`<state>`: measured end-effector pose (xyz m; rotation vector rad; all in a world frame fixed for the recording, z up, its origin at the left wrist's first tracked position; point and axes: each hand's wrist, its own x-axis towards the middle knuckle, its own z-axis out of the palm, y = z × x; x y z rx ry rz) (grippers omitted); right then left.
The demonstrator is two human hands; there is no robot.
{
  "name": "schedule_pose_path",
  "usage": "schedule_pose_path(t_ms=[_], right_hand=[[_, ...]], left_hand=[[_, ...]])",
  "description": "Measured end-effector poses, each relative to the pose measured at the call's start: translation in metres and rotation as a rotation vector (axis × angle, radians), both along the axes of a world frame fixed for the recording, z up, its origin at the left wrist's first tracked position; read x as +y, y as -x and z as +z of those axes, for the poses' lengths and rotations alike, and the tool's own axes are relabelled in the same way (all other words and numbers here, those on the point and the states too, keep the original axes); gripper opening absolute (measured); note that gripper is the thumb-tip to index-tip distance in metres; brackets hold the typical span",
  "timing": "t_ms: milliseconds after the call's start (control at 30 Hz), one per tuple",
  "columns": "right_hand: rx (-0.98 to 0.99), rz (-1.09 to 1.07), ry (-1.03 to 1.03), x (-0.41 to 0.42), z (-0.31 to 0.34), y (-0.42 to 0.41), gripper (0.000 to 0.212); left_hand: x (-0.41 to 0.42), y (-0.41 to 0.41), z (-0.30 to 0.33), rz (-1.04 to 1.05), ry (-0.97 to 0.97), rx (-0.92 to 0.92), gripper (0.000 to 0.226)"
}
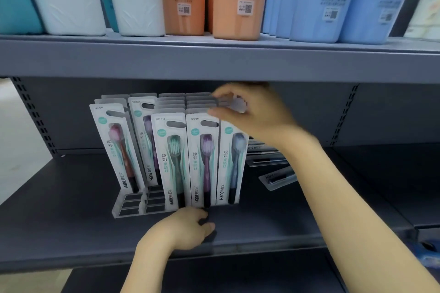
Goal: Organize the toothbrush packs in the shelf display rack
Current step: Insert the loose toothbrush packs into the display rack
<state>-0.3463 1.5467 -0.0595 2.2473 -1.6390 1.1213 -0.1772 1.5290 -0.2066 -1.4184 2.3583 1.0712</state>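
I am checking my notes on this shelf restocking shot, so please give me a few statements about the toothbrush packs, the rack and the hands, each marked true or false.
1. The right hand is at the top of the packs on the right side of the display rack. True.
2. The front pack nearest the right hand holds a green toothbrush. False: it is the blue toothbrush pack; the green toothbrush pack stands two columns to its left.
3. Loose packs lie flat on the shelf right of the rack. True.
4. The left hand holds a pack in the air. False: it is low on the shelf at the rack's front edge.
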Motion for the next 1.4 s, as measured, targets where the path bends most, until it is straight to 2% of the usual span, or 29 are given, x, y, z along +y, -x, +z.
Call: schedule_pose_path(t_ms=[67,133,233,433,533,633,700,767,900,967,1033,1200,1300,1400], right_hand=[[-0.238,-0.040,0.232,0.012,-0.011,0.017,0.026],[-0.412,-0.226,0.360,0.022,-0.032,0.038,0.019],[-0.652,-0.537,0.247,0.028,-0.075,0.070,0.019],[-0.520,-0.681,-0.204,0.023,-0.150,0.110,0.040],[-0.435,-0.742,-0.435,0.014,-0.173,0.127,0.030],[-0.482,-0.781,-0.499,0.011,-0.182,0.138,0.027],[-0.582,-0.784,-0.510,0.011,-0.190,0.144,0.028],[-0.677,-0.773,-0.495,0.012,-0.200,0.146,0.027],[-0.661,-0.819,-0.409,0.020,-0.213,0.144,0.030],[-0.733,-0.790,-0.362,0.020,-0.215,0.147,0.030],[-0.767,-0.784,-0.346,0.019,-0.216,0.149,0.029],[-0.657,-0.788,-0.225,0.022,-0.213,0.142,0.045],[-0.631,-0.781,-0.163,0.023,-0.213,0.140,0.048],[-0.623,-0.778,-0.151,0.023,-0.212,0.139,0.049]], left_hand=[[0.005,0.006,0.006,-0.060,0.008,0.006,0.027],[0.012,0.017,0.012,-0.136,0.053,0.001,0.026],[0.024,0.045,0.018,-0.240,0.125,0.011,0.029],[0.034,0.119,0.023,-0.340,0.282,0.105,0.030],[0.025,0.151,0.026,-0.300,0.398,0.139,0.026],[0.011,0.176,0.029,-0.183,0.506,0.177,0.017],[0.000,0.193,0.029,-0.094,0.574,0.207,0.025],[-0.009,0.214,0.025,-0.059,0.599,0.210,0.042],[-0.038,0.253,0.007,-0.138,0.638,0.067,0.066],[-0.055,0.262,0.001,-0.171,0.671,0.004,0.072],[-0.068,0.266,-0.002,-0.192,0.653,-0.042,0.075],[-0.083,0.265,-0.002,-0.281,0.558,-0.179,0.074],[-0.080,0.264,-0.006,-0.254,0.491,-0.146,0.075],[-0.077,0.266,-0.014,-0.211,0.562,-0.067,0.065]])
